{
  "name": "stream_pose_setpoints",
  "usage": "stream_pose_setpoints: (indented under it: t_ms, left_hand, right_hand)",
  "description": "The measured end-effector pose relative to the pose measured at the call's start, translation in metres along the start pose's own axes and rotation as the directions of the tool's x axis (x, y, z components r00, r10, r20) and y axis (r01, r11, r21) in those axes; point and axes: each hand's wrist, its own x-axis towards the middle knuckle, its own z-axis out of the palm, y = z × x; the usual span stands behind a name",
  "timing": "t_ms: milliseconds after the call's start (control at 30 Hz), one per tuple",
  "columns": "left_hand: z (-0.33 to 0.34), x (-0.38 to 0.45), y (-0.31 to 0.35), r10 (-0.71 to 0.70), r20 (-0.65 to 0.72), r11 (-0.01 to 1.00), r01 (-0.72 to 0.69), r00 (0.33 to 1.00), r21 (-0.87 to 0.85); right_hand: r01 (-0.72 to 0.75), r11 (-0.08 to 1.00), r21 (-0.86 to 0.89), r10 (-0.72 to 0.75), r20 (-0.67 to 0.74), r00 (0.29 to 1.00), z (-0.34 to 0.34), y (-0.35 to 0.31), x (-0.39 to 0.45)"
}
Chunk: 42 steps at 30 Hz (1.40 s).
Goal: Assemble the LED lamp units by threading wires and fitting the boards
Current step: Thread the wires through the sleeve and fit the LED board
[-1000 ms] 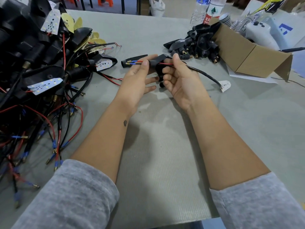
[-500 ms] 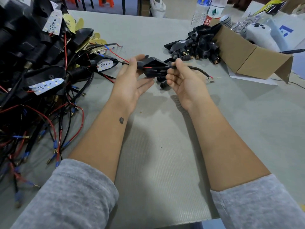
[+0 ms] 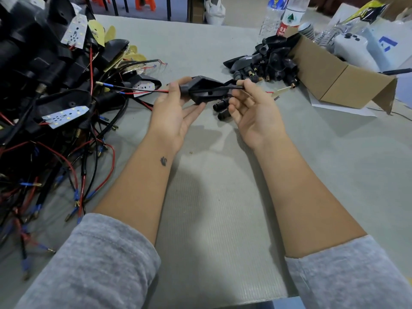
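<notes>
My left hand (image 3: pixel 172 112) holds a black plastic lamp housing (image 3: pixel 204 90) above the table, thumb on its left end. Red and black wires (image 3: pixel 138 89) with blue-sleeved terminals stick out of the housing to the left. My right hand (image 3: pixel 254 110) pinches the black sheathed cable (image 3: pixel 234 87) at the housing's right end. The small white LED board (image 3: pixel 279 92) hangs at the cable's end just right of my right hand, blurred. Two black connector stems (image 3: pixel 221 108) lie on the table between my hands.
A heap of assembled lamps with LED boards and tangled wires (image 3: pixel 55 103) fills the left side. Empty black housings (image 3: pixel 265 63) spill from a tipped cardboard box (image 3: pixel 338 79) at the back right. Water bottles (image 3: pixel 283 16) and a white controller (image 3: pixel 352 47) stand behind.
The wires have been drawn leftward through the housing, so more wire shows on the left. The cable on the right has shortened and the LED board has come close to my right hand.
</notes>
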Motion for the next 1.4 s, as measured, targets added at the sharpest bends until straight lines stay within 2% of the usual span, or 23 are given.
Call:
stream_pose_setpoints:
  t_ms: [200,433,500,567,633,733,833,1033,1200,1233,1267,1333,1400]
  left_hand:
    - [0.002,-0.001,0.0,-0.032,0.023,0.999,0.032,0.999,0.03]
    - [0.007,-0.006,-0.004,-0.015,0.139,0.993,-0.001,0.99,0.116]
    - [0.006,-0.006,-0.005,0.021,0.125,0.994,-0.034,0.992,0.103]
    - [0.005,-0.005,-0.004,0.049,0.086,0.996,-0.055,0.995,0.067]
    - [0.004,-0.004,-0.002,0.065,0.047,0.998,-0.066,0.997,0.019]
    - [0.001,-0.004,0.002,0.065,0.017,0.996,-0.064,0.998,-0.07]
    - [0.0,-0.004,0.004,0.053,0.022,0.989,-0.049,0.998,-0.139]
    - [0.001,-0.004,0.006,0.006,-0.01,0.984,-0.008,1.0,-0.18]
    - [-0.001,-0.003,0.009,-0.056,0.001,0.95,0.053,0.998,-0.309]
    - [-0.002,-0.002,0.01,-0.062,-0.002,0.942,0.058,0.998,-0.33]
    - [-0.003,-0.002,0.01,-0.064,-0.006,0.938,0.058,0.998,-0.342]
    - [-0.004,-0.001,0.009,-0.057,-0.03,0.942,0.043,0.998,-0.332]
    - [-0.005,0.0,0.009,-0.028,-0.069,0.957,0.006,0.997,-0.291]
  right_hand:
    - [0.048,0.995,-0.083,-0.049,-0.015,0.999,-0.001,0.003,0.003]
    - [0.055,0.99,-0.132,-0.063,-0.054,0.997,-0.001,0.004,0.002]
    - [0.078,0.964,-0.252,-0.106,-0.101,0.989,0.002,0.005,0.003]
    - [0.107,0.834,-0.542,-0.203,-0.121,0.972,0.005,0.009,0.003]
    - [0.137,0.606,-0.784,-0.305,-0.071,0.95,0.005,0.013,0.003]
    - [0.084,0.255,-0.963,-0.334,-0.006,0.943,0.001,0.014,0.004]
    - [0.028,0.169,-0.985,-0.253,-0.016,0.967,0.0,0.011,0.005]
    - [0.068,0.062,-0.996,-0.254,0.05,0.966,0.001,0.012,0.005]
    - [0.119,0.028,-0.993,-0.255,0.108,0.961,-0.002,0.016,0.007]
    - [0.126,0.049,-0.991,-0.257,0.11,0.96,-0.003,0.017,0.008]
    - [0.133,0.131,-0.982,-0.267,0.094,0.959,-0.003,0.018,0.008]
    - [0.115,0.428,-0.896,-0.276,-0.009,0.961,0.0,0.017,0.006]
    - [0.093,0.644,-0.759,-0.248,-0.092,0.964,0.001,0.01,0.007]
